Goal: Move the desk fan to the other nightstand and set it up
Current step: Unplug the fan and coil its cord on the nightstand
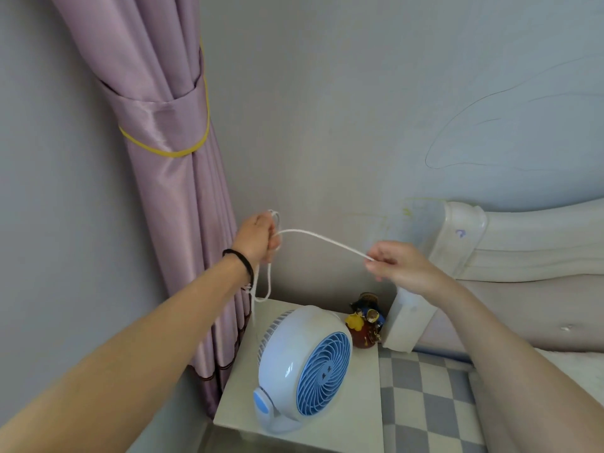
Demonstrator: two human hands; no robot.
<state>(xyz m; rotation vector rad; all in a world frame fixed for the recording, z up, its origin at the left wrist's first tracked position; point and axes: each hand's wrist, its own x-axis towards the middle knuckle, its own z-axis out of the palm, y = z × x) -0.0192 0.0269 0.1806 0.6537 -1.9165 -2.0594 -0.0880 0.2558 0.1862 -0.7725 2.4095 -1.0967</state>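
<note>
fan [304,367]: white and blue, stands on the white bench [353,403] by the bed [431,403] | cord [323,239]: white, runs between both hands above the fan | left hand [258,237]: grip clenched round cord loops | right hand [398,266]: grip pinches the cord | red jar [364,322]: just behind fan

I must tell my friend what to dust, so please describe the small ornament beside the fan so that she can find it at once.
Find the white nightstand between the purple curtain and the bed's white headboard. Behind the blue and white fan, in the back corner near the headboard, stands the ornament. It is a small dark red jar with a yellow flower and dark trimmings, the only dark thing there.
</note>
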